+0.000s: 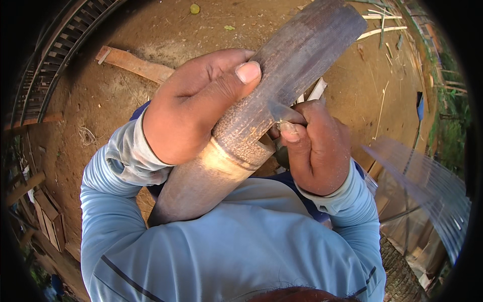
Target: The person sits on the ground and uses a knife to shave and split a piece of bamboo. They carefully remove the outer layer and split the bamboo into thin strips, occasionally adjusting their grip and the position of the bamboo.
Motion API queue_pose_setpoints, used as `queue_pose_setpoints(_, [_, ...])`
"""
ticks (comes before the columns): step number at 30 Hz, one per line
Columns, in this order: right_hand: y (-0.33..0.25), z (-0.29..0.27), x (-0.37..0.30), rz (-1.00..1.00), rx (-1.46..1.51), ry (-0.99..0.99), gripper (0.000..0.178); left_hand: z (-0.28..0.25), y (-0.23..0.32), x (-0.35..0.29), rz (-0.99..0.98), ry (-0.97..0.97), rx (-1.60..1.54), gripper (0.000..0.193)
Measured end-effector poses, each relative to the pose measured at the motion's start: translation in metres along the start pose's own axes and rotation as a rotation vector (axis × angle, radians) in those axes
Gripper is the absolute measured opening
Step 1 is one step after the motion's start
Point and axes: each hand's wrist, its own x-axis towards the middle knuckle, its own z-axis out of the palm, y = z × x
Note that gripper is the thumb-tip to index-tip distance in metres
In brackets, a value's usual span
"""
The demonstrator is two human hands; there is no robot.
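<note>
A thick, dark bamboo tube (307, 45) lies slantwise in front of my chest, its lower end against my shirt and its far end up to the right. A pale ring marks the joint, with a notch (265, 144) cut in the wall beside it. My left hand (196, 105) is closed around the tube above that joint, thumb lying along the top. On the tube's right side, my right hand (319, 146) pinches a knife, its short grey blade (284, 112) touching the wall just above the notch. The knife's handle is mostly hidden by my fingers.
A wooden board (136, 64) lies on the bare earth beyond my left hand. Pale split strips (382, 31) are scattered at the far right. A clear corrugated sheet (422, 186) stands at the right, and a slatted wooden structure (60, 45) at the far left.
</note>
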Motion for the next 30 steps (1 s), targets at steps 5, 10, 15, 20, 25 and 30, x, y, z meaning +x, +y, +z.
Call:
queue_pose_setpoints(5, [0.003,-0.007,0.009,0.062,-0.037,0.055,0.014,0.001,0.001,0.000,-0.021,0.002,-0.021,0.049])
queue_pose_setpoints(10, [0.002,-0.009,0.007,-0.012,-0.051,-0.041,0.015,-0.003,0.003,0.000,-0.031,-0.037,0.018,0.048])
queue_pose_setpoints(15, [0.002,-0.004,0.004,0.002,-0.031,-0.055,0.015,-0.001,0.006,0.000,-0.053,-0.041,-0.027,0.049])
queue_pose_setpoints(20, [0.004,-0.010,0.011,-0.021,-0.065,-0.043,0.014,-0.004,0.006,-0.001,-0.072,-0.022,0.055,0.048])
queue_pose_setpoints(25, [0.003,-0.009,0.008,-0.120,-0.032,-0.167,0.015,0.000,0.004,-0.001,-0.043,-0.016,0.001,0.047])
queue_pose_setpoints(30, [0.014,-0.002,0.009,-0.366,-0.232,-0.026,0.014,-0.004,0.004,-0.001,-0.046,-0.024,0.047,0.048])
